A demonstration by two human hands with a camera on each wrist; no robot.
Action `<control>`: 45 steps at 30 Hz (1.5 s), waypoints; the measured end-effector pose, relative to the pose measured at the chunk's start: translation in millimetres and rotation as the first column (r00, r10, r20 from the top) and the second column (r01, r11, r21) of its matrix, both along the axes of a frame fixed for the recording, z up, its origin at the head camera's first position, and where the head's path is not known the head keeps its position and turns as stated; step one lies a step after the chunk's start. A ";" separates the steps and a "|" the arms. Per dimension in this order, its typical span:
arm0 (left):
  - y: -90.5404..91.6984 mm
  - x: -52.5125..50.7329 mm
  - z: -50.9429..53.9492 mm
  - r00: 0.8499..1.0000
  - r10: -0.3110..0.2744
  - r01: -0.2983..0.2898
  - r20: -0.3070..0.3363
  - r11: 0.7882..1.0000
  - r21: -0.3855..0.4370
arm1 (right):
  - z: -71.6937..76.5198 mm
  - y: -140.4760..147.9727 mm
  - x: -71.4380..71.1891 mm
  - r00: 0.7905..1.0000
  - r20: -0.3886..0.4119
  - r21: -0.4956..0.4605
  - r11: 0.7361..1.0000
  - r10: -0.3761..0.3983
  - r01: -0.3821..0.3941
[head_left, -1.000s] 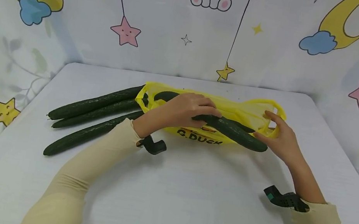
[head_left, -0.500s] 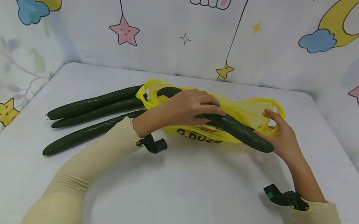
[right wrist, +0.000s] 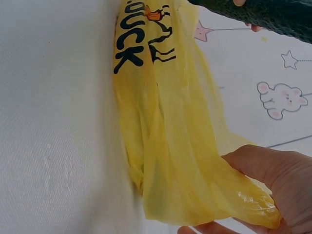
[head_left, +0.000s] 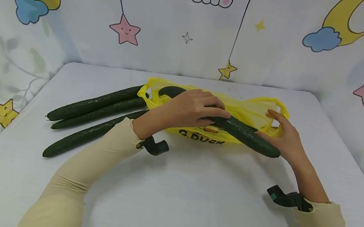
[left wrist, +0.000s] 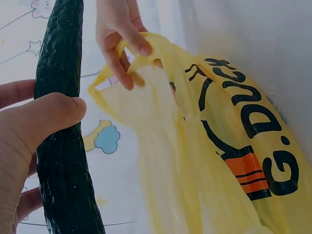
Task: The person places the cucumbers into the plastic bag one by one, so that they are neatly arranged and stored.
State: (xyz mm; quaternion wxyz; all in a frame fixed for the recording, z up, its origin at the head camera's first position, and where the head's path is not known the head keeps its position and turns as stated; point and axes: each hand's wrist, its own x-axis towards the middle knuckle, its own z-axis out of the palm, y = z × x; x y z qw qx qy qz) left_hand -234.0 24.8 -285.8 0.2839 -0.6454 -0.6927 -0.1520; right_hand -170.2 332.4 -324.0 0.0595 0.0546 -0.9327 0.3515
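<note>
My left hand [head_left: 192,109] grips a long dark green cucumber [head_left: 249,138] around its middle, thumb on the near side. It is held at a slant over a yellow plastic bag [head_left: 200,135] printed "G.DUCK", its right end lower and near my right hand [head_left: 285,139]. That hand holds the bag's right handle [left wrist: 158,44], with thumb and fingers spread around the yellow film in the right wrist view. A dark green strip shows behind the held cucumber at the bag's mouth; most of it is hidden.
Several more cucumbers lie slanted on the white table [head_left: 168,198] at left, including a front one [head_left: 92,135] and a back one [head_left: 98,102]; their right ends reach the bag or hide behind my left arm. A patterned cloth [head_left: 168,20] rises behind the table.
The held cucumber has shifted slightly to the right, its right end passing in front of my right fingers. My left hand moved a little with it. My right hand stays at the bag handle.
</note>
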 end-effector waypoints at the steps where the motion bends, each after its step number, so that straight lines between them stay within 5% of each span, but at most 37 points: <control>1: 0.4 0.3 1.2 1.000 -0.002 0.002 -0.005 1.000 0.003 | 0.6 0.2 -0.2 1.000 0.002 0.000 1.000 -0.003 0.003; 10: 5.9 -0.7 4.5 1.000 0.004 -0.004 0.002 1.000 -0.030 | 2.4 2.2 -1.6 1.000 0.009 -0.006 1.000 -0.021 0.021; 23: 10.7 -16.9 -19.5 0.995 0.014 -0.005 0.096 0.996 -0.095 | 1.6 0.6 -2.1 0.999 0.044 0.003 1.000 -0.025 0.025; 29: 11.2 -20.0 -27.8 0.987 0.065 -0.044 0.147 0.989 -0.139 | -0.2 -0.7 -1.7 0.999 0.032 0.025 0.999 -0.038 0.038; 45: 10.4 -43.0 -45.1 0.912 0.283 -0.185 0.299 0.930 -0.318 | -2.7 2.1 -0.1 1.000 -0.024 0.044 0.999 -0.004 0.005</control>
